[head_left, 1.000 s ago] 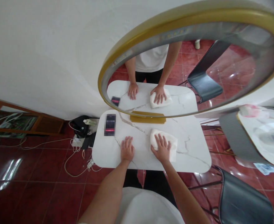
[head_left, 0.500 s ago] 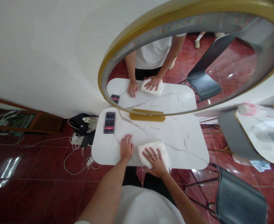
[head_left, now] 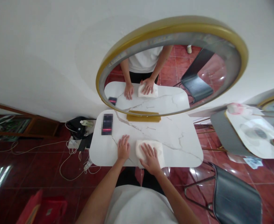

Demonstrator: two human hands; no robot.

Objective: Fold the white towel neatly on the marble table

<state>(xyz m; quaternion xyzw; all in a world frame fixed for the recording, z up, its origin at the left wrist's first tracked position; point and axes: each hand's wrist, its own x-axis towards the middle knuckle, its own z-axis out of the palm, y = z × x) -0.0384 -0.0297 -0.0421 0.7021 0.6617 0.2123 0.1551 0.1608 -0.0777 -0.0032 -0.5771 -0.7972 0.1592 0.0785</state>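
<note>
My right grip (head_left: 150, 158) lies flat on top of a white folded cloth (head_left: 159, 152), the fingers stretched out and a little apart, palm down; I cover the cloth from above and do not close around it. The cloth sits at the near side of the white, grey-veined desk (head_left: 174, 152), about midway along it and reaching the edge closest to my body. My left grip (head_left: 123, 148) rests palm down on the bare desktop just beside the cloth, fingers extended and close together, with nothing in it.

Beyond my left grip, near the far left corner of the desk, lies a dark rectangular device (head_left: 107, 124) with a pink band, its details blurred. At the back edge stands a gold base (head_left: 143, 117) under a large gold-framed mirror (head_left: 169, 29), where both my arms and the cloth show in reflection.

To my right on the red tiled floor (head_left: 251, 174) is a black chair (head_left: 237, 193), and past it a second white-topped desk (head_left: 267, 152) with various items on it. To my left, a black bag (head_left: 75, 126) and a pale bottle (head_left: 87, 123) sit by the wall, near white cables (head_left: 73, 144).
</note>
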